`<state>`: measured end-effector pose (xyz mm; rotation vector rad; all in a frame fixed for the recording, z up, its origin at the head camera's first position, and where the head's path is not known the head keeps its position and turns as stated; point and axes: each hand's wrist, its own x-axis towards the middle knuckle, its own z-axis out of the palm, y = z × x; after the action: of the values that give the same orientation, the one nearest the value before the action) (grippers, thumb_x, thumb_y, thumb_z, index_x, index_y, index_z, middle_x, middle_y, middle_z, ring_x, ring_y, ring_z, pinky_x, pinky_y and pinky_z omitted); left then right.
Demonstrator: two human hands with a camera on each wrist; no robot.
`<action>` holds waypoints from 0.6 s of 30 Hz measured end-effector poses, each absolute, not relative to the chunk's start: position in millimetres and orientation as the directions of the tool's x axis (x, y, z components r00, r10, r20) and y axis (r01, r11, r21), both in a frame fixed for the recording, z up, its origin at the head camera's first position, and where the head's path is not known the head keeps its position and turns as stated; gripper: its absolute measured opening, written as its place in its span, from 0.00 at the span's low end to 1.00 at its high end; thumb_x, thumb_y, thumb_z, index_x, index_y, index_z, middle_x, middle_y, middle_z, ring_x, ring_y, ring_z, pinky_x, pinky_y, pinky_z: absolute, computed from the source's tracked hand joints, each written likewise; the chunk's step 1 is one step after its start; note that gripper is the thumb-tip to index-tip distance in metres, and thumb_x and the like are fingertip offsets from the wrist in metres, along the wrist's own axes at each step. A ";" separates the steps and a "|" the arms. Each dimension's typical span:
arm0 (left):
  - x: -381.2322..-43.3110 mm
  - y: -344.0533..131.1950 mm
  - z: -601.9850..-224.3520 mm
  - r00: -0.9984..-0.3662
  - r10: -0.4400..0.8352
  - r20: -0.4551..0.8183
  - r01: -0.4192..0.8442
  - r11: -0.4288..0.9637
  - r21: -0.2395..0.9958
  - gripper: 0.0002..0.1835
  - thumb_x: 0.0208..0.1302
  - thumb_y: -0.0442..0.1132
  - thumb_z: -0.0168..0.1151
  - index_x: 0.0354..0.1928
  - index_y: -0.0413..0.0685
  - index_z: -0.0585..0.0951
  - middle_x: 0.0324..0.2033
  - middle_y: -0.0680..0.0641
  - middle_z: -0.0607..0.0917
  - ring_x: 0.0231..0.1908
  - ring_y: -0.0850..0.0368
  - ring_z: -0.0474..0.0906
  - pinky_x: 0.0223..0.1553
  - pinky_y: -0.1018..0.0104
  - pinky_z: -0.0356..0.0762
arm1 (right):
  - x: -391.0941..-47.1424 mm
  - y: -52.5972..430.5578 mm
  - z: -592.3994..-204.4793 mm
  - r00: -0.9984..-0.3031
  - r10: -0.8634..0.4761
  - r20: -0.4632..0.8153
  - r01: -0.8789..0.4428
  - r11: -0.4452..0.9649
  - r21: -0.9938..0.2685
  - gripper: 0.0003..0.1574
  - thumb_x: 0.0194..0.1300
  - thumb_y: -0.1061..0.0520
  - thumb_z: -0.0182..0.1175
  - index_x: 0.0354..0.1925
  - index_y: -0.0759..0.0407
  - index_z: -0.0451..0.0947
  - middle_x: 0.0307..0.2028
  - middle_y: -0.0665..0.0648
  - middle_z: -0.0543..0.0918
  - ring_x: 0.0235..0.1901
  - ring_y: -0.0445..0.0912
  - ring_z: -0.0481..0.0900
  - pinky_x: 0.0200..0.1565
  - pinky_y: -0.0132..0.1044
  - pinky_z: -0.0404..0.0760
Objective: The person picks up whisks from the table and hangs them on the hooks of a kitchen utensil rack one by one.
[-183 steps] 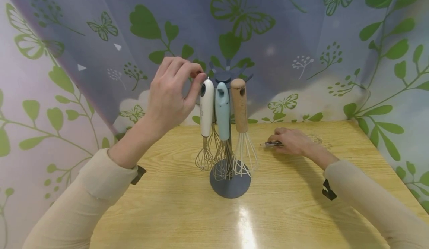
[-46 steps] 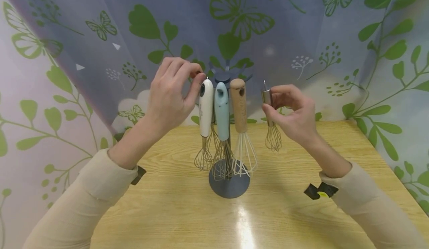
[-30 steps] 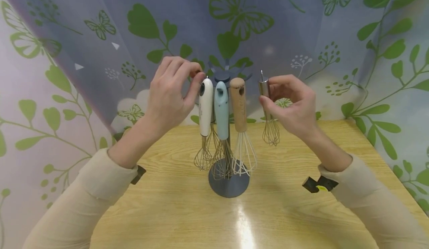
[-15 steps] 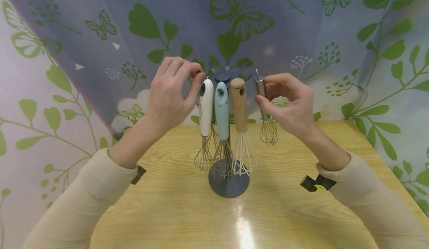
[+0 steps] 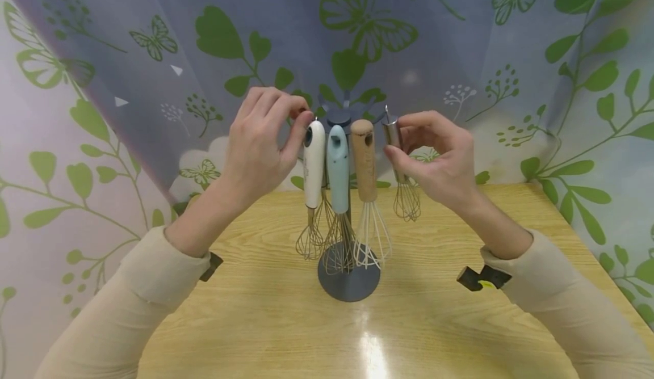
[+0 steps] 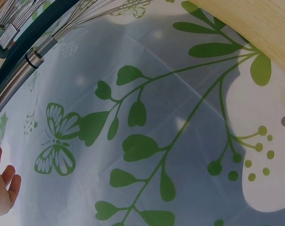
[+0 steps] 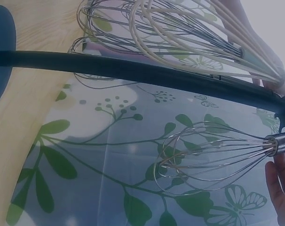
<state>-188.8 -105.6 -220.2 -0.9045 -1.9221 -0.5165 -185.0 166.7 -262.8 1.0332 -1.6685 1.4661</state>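
Note:
A dark whisk stand [image 5: 349, 285] with a round base and hooked top stands mid-table. White-handled [image 5: 314, 163], light-blue-handled [image 5: 338, 169] and wooden-handled [image 5: 364, 160] whisks hang on its near side. My left hand [image 5: 260, 140] pinches the stand's top beside the white handle; the fingertips are partly hidden. My right hand [image 5: 439, 158] pinches a small steel whisk [image 5: 407, 200] by its metal handle, wires down. Its top loop is close to the stand's right hook. In the right wrist view, the steel whisk's wires [image 7: 208, 157] lie beside the stand's pole [image 7: 133, 70].
The light wooden table [image 5: 265, 333] extends around the base. Behind it hangs a printed cloth [image 5: 434, 72] with leaves and butterflies. Another steel-handled whisk [image 6: 20, 80] hangs at the stand's back in the left wrist view.
My right hand has raised the steel whisk from the table and brought it leftward to the stand's right hook. My left hand has stayed in place.

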 end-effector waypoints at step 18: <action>-189.5 -105.9 -220.3 -0.306 0.378 0.874 0.767 0.642 -0.009 0.12 0.79 0.39 0.58 0.42 0.37 0.84 0.35 0.38 0.85 0.45 0.39 0.77 0.53 0.50 0.77 | -186.2 162.9 -263.0 -0.432 -0.171 0.886 -0.902 0.059 -0.429 0.17 0.52 0.79 0.65 0.43 0.79 0.80 0.35 0.34 0.86 0.27 0.30 0.82 0.33 0.24 0.82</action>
<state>-189.5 -105.9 -220.3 -0.9029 -1.9199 -0.5189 -186.2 162.9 -263.0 1.0824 -1.6867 1.4255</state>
